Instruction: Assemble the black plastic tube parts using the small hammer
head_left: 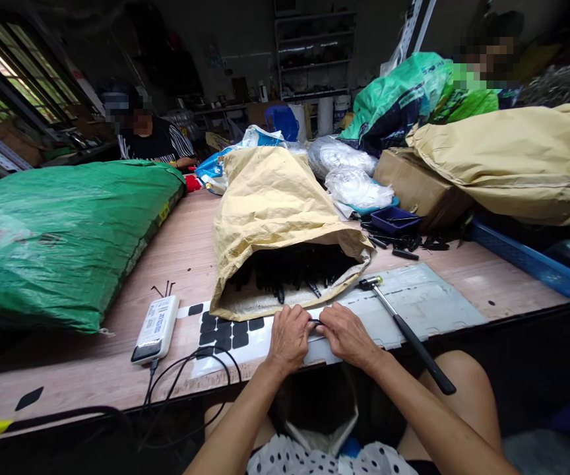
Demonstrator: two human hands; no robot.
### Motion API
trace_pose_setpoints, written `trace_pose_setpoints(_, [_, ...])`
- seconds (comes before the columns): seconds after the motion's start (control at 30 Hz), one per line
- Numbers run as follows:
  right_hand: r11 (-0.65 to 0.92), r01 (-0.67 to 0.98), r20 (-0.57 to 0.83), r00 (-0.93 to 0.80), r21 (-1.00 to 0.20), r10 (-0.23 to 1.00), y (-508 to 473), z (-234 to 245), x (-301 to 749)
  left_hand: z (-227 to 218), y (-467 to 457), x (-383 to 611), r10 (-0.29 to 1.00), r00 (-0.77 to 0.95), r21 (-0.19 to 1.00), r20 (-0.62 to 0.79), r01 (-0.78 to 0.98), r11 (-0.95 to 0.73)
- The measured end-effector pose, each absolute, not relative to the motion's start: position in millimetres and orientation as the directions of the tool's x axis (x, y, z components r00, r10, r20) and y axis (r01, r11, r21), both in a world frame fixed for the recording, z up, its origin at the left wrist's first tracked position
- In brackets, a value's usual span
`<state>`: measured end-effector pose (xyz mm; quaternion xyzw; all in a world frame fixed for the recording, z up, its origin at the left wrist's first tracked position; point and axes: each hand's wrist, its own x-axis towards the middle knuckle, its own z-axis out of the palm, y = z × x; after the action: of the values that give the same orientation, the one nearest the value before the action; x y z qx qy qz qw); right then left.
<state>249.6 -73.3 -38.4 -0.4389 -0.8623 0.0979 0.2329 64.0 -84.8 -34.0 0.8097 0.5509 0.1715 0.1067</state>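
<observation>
Both hands meet at the table's front edge, closed on one small, dark, slender piece. My left hand pinches its left end, and my right hand grips the right end. The fingers cover most of it, so its kind is not clear. Just behind the hands, a tan woven sack lies with its mouth facing me. Many black slender parts show inside. To the right of my right hand, a hammer with a black handle rests on a grey sheet, its handle sticking out past the edge.
At left lie a full green sack, a white power bank with black cables, and black square stickers. To the right are a purple tray, loose black parts, a cardboard box and a blue tray. A person sits opposite.
</observation>
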Motion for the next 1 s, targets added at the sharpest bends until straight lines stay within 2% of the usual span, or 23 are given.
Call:
trace_pose_setpoints(0.1, [0.594, 0.695, 0.321, -0.500, -0.406, 0.804, -73, -40, 249, -33, -84, 64, 0.932, 0.326, 0.389, 0.155, 0.847, -0.361])
trace_pose_setpoints(0.17, [0.580, 0.684, 0.317, -0.485, -0.443, 0.815, -73, -39, 249, -32, -83, 63, 0.937, 0.312, 0.448, 0.157, 0.823, -0.349])
trace_pose_setpoints(0.4, [0.435, 0.569, 0.261, -0.364, -0.698, 0.894, -64, -20, 260, -33, -80, 56, 0.969, 0.208, 0.706, 0.133, 0.666, -0.240])
trace_pose_setpoints(0.47, [0.387, 0.624, 0.275, -0.273, -0.678, 0.922, -56, -20, 268, -33, -81, 55, 0.978, 0.174, 0.724, 0.119, 0.658, -0.205])
trace_pose_setpoints(0.53, [0.355, 0.720, 0.300, -0.210, -0.596, 0.930, -48, -25, 275, -32, -81, 56, 0.983, 0.152, 0.719, 0.106, 0.671, -0.181])
trace_pose_setpoints(0.7, [0.329, 0.855, 0.338, -0.196, -0.400, 0.921, -34, -45, 282, -36, -80, 56, 0.984, 0.154, 0.686, 0.094, 0.706, -0.176])
trace_pose_setpoints(0.87, [0.327, 0.865, 0.340, -0.198, -0.380, 0.919, -31, -50, 281, -31, -80, 57, 0.979, 0.173, 0.649, 0.108, 0.734, -0.201])
trace_pose_setpoints(1.0, [0.339, 0.859, 0.343, -0.209, -0.382, 0.916, -31, -48, 282, -8, -107, 66, 0.913, 0.368, 0.606, 0.175, 0.691, -0.395])
